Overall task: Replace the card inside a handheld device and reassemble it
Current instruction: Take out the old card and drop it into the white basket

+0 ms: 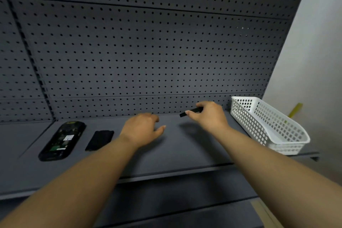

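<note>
A black handheld device (pixel 62 139) lies face down on the grey shelf (pixel 185 153) at the left, its back open with a circuit board and labels showing. Just right of it lies a flat black rectangular piece (pixel 100 140), either a battery or a cover. My left hand (pixel 142 129) hovers over the shelf's middle, fingers loosely curled, holding nothing. My right hand (pixel 207 114) is raised near the pegboard and pinches a small slim black object (pixel 190 112) between thumb and fingers. No card is visible.
A white perforated plastic basket (pixel 268 124) stands at the shelf's right end, close to my right hand. A grey pegboard (pixel 148 52) forms the back wall. A lower shelf edge (pixel 166 207) runs below. A yellow object (pixel 296 110) leans behind the basket.
</note>
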`<state>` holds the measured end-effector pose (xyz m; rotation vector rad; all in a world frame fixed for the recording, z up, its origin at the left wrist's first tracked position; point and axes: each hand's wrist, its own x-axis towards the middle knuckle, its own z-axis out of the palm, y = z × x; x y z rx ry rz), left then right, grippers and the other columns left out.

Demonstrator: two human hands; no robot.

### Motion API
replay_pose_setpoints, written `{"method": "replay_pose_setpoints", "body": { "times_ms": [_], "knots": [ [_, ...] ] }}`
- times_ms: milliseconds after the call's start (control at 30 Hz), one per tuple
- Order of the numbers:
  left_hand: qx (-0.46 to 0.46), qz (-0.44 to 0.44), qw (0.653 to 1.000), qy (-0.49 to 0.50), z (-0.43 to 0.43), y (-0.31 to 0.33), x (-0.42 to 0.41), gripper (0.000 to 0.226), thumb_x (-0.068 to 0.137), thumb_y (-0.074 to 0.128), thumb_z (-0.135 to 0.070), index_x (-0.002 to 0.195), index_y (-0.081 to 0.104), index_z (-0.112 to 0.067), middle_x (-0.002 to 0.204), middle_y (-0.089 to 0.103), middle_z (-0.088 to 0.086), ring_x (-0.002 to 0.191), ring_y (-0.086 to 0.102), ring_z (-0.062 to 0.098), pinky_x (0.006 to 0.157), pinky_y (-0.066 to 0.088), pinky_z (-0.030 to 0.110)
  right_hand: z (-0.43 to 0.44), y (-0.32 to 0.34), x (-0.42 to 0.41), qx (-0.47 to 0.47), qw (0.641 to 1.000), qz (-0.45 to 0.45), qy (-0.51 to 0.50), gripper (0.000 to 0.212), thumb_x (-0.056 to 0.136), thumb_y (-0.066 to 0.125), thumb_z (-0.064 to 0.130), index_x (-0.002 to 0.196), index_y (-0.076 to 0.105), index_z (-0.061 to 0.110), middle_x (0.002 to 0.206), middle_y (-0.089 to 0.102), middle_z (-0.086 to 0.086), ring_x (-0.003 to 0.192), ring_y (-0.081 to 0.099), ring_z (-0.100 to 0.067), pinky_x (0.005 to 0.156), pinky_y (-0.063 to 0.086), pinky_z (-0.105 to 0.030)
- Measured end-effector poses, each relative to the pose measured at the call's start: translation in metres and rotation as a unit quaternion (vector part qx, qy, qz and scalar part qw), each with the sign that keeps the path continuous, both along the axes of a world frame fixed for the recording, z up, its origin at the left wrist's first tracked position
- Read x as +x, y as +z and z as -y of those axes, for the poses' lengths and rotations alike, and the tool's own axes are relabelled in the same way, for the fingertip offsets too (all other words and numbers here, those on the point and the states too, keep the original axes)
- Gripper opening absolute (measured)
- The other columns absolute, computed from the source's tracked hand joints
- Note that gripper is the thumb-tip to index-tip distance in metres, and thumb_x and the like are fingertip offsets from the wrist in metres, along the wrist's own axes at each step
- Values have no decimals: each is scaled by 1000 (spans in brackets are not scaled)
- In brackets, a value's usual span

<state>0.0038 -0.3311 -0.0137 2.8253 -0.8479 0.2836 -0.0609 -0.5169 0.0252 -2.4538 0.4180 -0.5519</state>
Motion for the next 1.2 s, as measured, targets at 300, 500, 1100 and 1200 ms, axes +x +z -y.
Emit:
{"method": "replay_pose_setpoints", "body": {
  "times_ms": [300, 500, 1100, 1200],
  "knots": [
    [13, 25, 999, -35, 21, 15, 3, 49, 90, 42, -51, 123, 54, -17, 125, 61, 6, 114, 56, 24, 93, 49, 38, 40, 20, -22, -2, 998, 30, -48, 46, 80, 69, 39, 112, 67, 5, 110, 71, -12, 105, 64, -25, 89, 49, -32],
    [20, 28, 999, -36, 62, 17, -5, 49, 90, 42, -51, 123, 54, -17, 126, 61, 6, 114, 57, 26, 93, 50, 40, 107, 29, -40, 6, 995, 43, -85, 52, 80, 68, 41, 120, 64, 8, 116, 70, -8, 110, 62, -23, 90, 46, -27],
    [0, -6, 999, 49, 191, -4, -54, 48, 91, 43, -49, 126, 50, -18, 124, 61, 6, 110, 58, 24, 89, 50, 36, 250, -17, -42, -49, 992, -105, -43, 21, 83, 65, 27, 84, 69, 7, 93, 75, -6, 72, 59, -20, 48, 39, -24],
    [10, -6, 998, 56, 195, -6, -55, 48, 91, 43, -50, 126, 50, -19, 124, 61, 6, 110, 58, 24, 89, 51, 37, 249, -24, -38, -72, 989, -125, -24, 22, 84, 64, 27, 82, 66, 6, 96, 73, -10, 75, 57, -22, 55, 39, -25]
  ]
}}
